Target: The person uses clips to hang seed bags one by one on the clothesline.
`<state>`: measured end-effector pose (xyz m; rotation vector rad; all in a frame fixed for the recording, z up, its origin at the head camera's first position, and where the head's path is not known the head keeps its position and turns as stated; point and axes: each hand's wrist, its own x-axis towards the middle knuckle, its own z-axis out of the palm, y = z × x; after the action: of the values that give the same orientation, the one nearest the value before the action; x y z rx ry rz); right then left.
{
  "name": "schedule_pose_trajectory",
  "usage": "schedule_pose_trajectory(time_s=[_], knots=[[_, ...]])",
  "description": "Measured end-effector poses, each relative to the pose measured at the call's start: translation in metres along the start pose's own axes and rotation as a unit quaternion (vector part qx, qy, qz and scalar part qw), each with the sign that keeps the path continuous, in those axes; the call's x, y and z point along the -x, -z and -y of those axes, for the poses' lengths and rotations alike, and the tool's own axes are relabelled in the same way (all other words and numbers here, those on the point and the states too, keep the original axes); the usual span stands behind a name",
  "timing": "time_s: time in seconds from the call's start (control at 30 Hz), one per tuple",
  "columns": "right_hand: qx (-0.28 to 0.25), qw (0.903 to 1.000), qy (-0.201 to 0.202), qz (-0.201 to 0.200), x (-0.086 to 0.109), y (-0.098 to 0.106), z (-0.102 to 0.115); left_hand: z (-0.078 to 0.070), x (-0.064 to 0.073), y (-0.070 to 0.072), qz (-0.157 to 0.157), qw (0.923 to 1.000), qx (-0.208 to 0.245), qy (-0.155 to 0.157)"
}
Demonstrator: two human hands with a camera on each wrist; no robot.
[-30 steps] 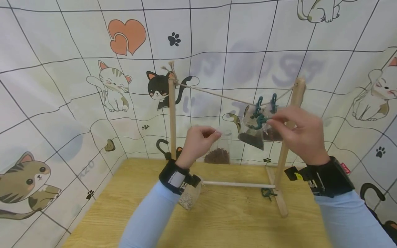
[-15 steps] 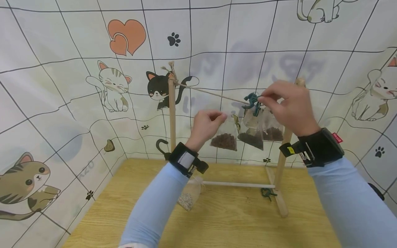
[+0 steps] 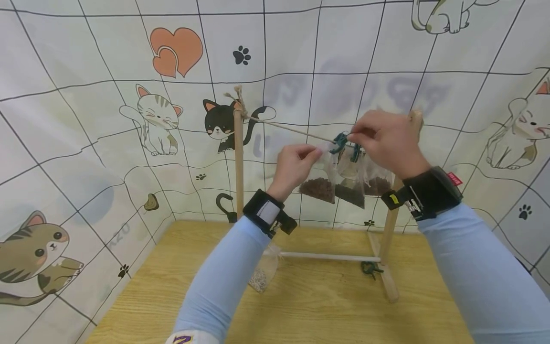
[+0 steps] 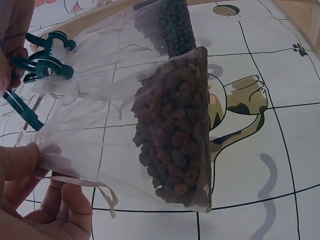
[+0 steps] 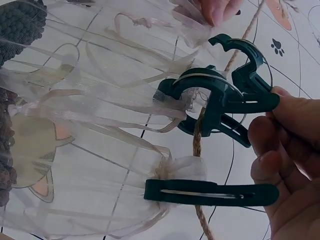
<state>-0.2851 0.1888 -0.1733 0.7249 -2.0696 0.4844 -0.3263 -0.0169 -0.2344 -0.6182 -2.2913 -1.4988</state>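
Note:
My left hand (image 3: 294, 167) pinches the gathered top of a sheer drawstring bag (image 4: 172, 130), which hangs with brown bean-like pieces in its bottom. Between thumb and fingertips, my right hand (image 3: 388, 141) squeezes a dark green spring clip (image 5: 245, 60), its jaws spread right at the twine (image 3: 292, 130). Close beside it, a second green clip (image 5: 205, 92) and a third green clip (image 5: 210, 192) fasten two more sheer bags to the twine. One of these, a bag with dark beads (image 3: 350, 193), hangs in the middle; the other, a bag with brown contents (image 3: 378, 185), is to its right.
The twine sags between a left wooden post (image 3: 239, 167) and a right wooden post (image 3: 391, 224), joined low by a pale rod (image 3: 331, 256). On the wooden table (image 3: 326, 306) lie a bag of pale grains (image 3: 259, 278) and green clips (image 3: 370, 268). Behind hangs a cat-print cloth (image 3: 288, 52).
My left hand has raised the bag of brown pieces up and right to the twine. My right hand has brought its clip up and left, over beside the fastened clips.

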Motion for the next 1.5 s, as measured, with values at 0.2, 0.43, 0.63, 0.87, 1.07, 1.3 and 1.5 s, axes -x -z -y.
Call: schedule_pose_trajectory(time_s=[0.2, 0.43, 0.63, 0.87, 1.07, 1.3, 1.5], knots=[[0.004, 0.9993, 0.010, 0.035, -0.007, -0.003, 0.002, -0.004, -0.003, -0.002, -0.002, 0.9999, 0.009, 0.010], [0.008, 0.9973, 0.012, 0.072, -0.012, -0.006, 0.006, -0.008, -0.003, -0.002, -0.004, 0.9992, 0.039, 0.010], [0.002, 0.9968, 0.013, 0.079, -0.012, -0.011, 0.004, -0.007, -0.004, -0.003, -0.009, 0.9989, 0.045, 0.004], [-0.005, 0.9959, 0.010, 0.090, -0.011, -0.012, 0.003, -0.007, -0.002, -0.003, -0.024, 0.9987, 0.046, 0.001], [-0.010, 0.9931, -0.012, 0.117, -0.011, -0.009, 0.007, -0.005, -0.001, -0.002, -0.025, 0.9993, 0.029, 0.000], [-0.002, 0.9880, -0.016, 0.154, -0.010, -0.004, 0.009, -0.001, 0.000, -0.001, -0.022, 0.9997, 0.011, 0.001], [-0.010, 0.9823, -0.027, 0.185, -0.009, -0.001, 0.011, 0.003, 0.002, -0.002, -0.018, 0.9998, 0.001, -0.002]])
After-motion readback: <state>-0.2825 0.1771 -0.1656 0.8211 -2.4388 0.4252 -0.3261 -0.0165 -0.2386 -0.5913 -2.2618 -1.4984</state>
